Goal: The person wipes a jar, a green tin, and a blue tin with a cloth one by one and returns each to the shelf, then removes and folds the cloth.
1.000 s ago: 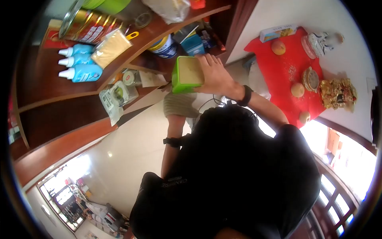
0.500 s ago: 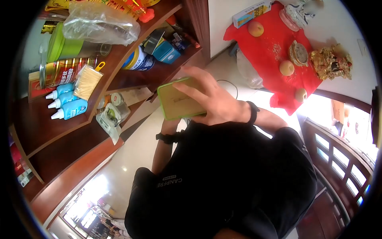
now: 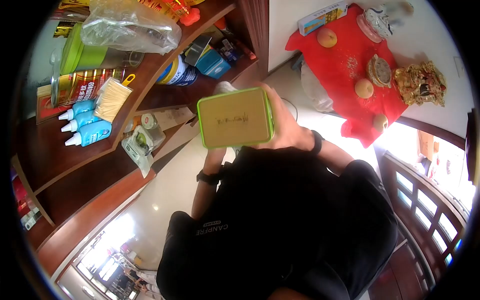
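A rectangular plastic storage box (image 3: 232, 132) with a bright green rim is held up in front of my chest. Its broad tan face points toward me and bears faint dark writing. My right hand (image 3: 289, 121) is closed around its right side, with most of the fingers behind the box. From the lower left my left forearm reaches up, and my left hand (image 3: 215, 155) goes under and behind the box. The left fingers are hidden. Both wrists wear black bands.
Dark wooden shelves (image 3: 75, 170) on the left carry blue squeeze bottles (image 3: 95, 134), a pack of toothpicks (image 3: 113, 100), a clear plastic bag (image 3: 132, 30) and a blue tin (image 3: 182, 72). At upper right, a red cloth (image 3: 332, 60) bears fruit, a bowl (image 3: 378, 70) and a golden figurine (image 3: 420, 84).
My right hand has slid off the box's broad face to its right side and now grips there. The box has come slightly higher and its whole face shows.
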The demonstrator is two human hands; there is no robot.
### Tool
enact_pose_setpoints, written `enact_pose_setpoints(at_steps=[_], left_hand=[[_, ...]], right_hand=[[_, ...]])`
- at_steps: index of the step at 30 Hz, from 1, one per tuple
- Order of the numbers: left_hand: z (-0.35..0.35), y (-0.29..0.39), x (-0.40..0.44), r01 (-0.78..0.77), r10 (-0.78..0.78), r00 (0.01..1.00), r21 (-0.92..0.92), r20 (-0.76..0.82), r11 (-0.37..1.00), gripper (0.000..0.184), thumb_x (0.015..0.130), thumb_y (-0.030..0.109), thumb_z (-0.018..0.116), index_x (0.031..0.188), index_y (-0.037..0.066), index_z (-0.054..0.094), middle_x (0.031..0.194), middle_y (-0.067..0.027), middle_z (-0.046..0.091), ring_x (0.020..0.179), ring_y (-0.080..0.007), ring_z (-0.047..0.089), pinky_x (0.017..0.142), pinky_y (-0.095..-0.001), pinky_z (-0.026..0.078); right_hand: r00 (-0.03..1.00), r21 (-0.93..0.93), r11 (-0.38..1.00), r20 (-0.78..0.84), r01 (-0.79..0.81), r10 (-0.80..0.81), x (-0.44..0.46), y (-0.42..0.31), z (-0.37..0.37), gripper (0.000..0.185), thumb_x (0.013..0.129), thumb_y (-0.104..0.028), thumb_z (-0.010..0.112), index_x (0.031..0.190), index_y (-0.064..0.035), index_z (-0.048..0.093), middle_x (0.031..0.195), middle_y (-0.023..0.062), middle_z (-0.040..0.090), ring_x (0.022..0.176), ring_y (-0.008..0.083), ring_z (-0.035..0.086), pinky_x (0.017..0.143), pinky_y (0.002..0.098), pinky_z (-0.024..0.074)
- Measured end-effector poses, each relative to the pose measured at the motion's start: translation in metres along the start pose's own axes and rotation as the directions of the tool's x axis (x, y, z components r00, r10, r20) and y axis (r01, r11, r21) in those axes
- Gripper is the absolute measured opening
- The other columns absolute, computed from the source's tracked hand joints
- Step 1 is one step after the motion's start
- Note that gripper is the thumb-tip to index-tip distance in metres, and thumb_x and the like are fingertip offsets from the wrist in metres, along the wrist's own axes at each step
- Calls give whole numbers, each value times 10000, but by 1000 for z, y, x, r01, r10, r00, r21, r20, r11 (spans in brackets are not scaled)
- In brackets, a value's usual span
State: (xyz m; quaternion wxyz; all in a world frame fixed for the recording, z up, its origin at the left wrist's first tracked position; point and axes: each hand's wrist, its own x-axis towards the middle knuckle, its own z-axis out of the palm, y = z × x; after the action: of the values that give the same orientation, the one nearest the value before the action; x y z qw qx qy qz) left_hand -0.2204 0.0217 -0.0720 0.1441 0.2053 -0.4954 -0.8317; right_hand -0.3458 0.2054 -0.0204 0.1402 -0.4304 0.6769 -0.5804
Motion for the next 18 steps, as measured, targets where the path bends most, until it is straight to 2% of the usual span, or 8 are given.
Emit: enact_pose_setpoints(at_steps=[5,8,11,13,14,16,17,18], left_hand=[[20,8,5,7,-30,996,-269,-84,963,520,1046,256,492,1504,58,344,1501,-80,425,1380,-207,430,1075,-370,452],[28,21,2,40,-84,995,-548,-55,836,536,1046,260,490,1516,57,331,1518,-79,410,1395,-210,418,1082,-374,449],[33,36,0,161,-135,984,-895,114,415,551,1046,264,488,1528,56,319,1535,-78,395,1411,-214,407,1090,-379,446],[31,42,-2,235,-118,958,-950,262,-208,544,1053,279,448,1526,47,313,1534,-77,381,1410,-202,393,1097,-386,437],[33,43,-2,243,-116,956,-947,271,-209,539,1051,275,453,1520,47,318,1525,-77,389,1400,-202,401,1092,-384,440],[28,42,-6,168,-127,984,-887,125,430,530,1046,265,461,1510,45,329,1506,-77,405,1382,-202,416,1081,-379,446],[25,40,-10,127,-127,990,-718,54,684,525,1044,260,466,1505,45,335,1497,-77,413,1372,-202,424,1076,-376,449],[20,38,-16,111,-115,993,-567,28,816,520,1042,255,470,1500,44,340,1487,-78,422,1363,-202,432,1071,-374,452]], right_hand=[[989,6,995,-104,-101,101,-2,6,0,1147,622,-397,895,1461,53,256,1345,252,469,1233,415,500,1050,485,415],[981,36,988,-117,-152,155,-5,7,-1,1161,623,-398,898,1457,75,245,1357,263,458,1253,406,495,1069,473,406],[974,68,983,-143,-169,177,-8,2,-2,1180,632,-407,897,1463,86,220,1362,270,450,1262,398,493,1075,471,402],[963,105,972,-152,-208,223,-12,3,1,1184,639,-415,895,1466,83,209,1367,269,448,1275,400,487,1079,469,403],[958,122,967,-154,-225,242,-13,3,2,1186,643,-419,894,1467,81,203,1369,268,447,1282,401,484,1082,469,403],[967,128,972,-143,-194,212,-14,-1,-1,1180,650,-415,893,1468,79,200,1380,271,438,1300,397,473,1088,467,400],[971,127,975,-135,-180,197,-13,-1,-4,1177,654,-413,893,1468,77,199,1386,273,433,1309,395,468,1092,466,398],[972,52,981,-140,-185,191,-13,-2,-7,1165,652,-380,901,1470,65,202,1372,269,461,1295,380,495,1072,457,426]])
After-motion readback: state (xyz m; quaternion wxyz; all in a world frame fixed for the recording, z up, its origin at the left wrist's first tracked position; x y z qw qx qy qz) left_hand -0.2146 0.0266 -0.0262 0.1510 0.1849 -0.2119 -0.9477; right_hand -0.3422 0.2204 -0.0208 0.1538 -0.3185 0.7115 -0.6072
